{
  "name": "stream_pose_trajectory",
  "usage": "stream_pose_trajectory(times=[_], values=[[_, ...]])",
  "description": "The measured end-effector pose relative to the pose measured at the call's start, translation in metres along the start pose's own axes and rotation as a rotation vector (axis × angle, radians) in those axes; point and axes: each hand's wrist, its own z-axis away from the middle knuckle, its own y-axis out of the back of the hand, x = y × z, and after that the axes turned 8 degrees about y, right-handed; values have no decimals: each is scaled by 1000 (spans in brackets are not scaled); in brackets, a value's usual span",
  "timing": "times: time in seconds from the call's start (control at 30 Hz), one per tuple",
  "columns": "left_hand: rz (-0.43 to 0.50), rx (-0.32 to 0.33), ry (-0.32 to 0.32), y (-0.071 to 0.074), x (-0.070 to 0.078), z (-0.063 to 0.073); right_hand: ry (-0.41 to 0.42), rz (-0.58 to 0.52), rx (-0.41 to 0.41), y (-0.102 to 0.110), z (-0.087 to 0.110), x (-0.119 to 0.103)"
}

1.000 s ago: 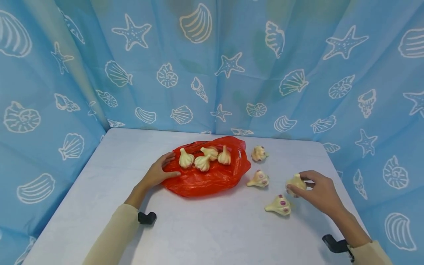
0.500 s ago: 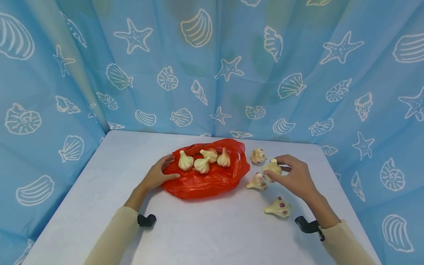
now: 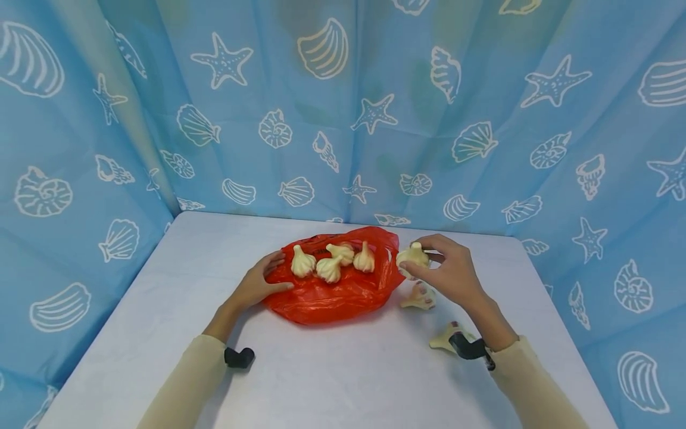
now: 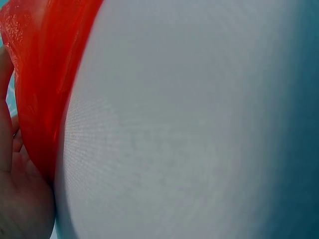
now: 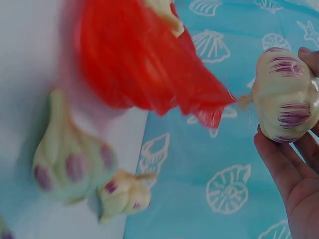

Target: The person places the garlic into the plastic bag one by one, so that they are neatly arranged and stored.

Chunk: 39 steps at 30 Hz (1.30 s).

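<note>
My right hand (image 3: 450,271) pinches a garlic bulb (image 3: 409,262) between thumb and fingers, stem up, at the right end of a red plastic bag (image 3: 334,304). In the right wrist view the held garlic bulb (image 5: 284,97) shows purple streaks, and the bag's edge (image 5: 199,92) reaches close to its root end. Several pale garlic bulbs (image 3: 329,270) lie on the red plastic in the bag's middle. At the bag's left end rests my left hand (image 3: 257,286), thumb along the near side and fingers along the far side. The left wrist view shows the fingers against the bag (image 4: 45,84).
Beneath my right hand a purple-marked garlic bulb (image 3: 420,297) lies on the white table (image 3: 321,375). Another garlic bulb (image 3: 442,338) lies nearer, partly covered by the wrist camera mount (image 3: 468,347). A blue shell-patterned curtain (image 3: 300,143) stands along the table's back and sides.
My right hand has carried the garlic bulb leftward and away from me to the bag's right end, now covering the farthest loose bulb. My left hand stays at the bag.
</note>
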Motion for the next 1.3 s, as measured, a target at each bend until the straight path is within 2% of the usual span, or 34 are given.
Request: stream_pose_trajectory(times=[0.27,0.77,0.87,1.1,1.3], values=[[0,5,2,0,-2,-3,20,-113,-16,-25,-18,-14],[30,1,-45,1,-1,0,80,-193,-77,-77,-41,-31],[36,-5,-45,1,-2,-2,66,-221,-84,-85,-42,-29],[32,-12,-24,1,-1,-3,-51,-241,-101,-99,-38,-21],[25,7,-26,0,-2,-2,-65,-263,-86,-110,-37,-15]])
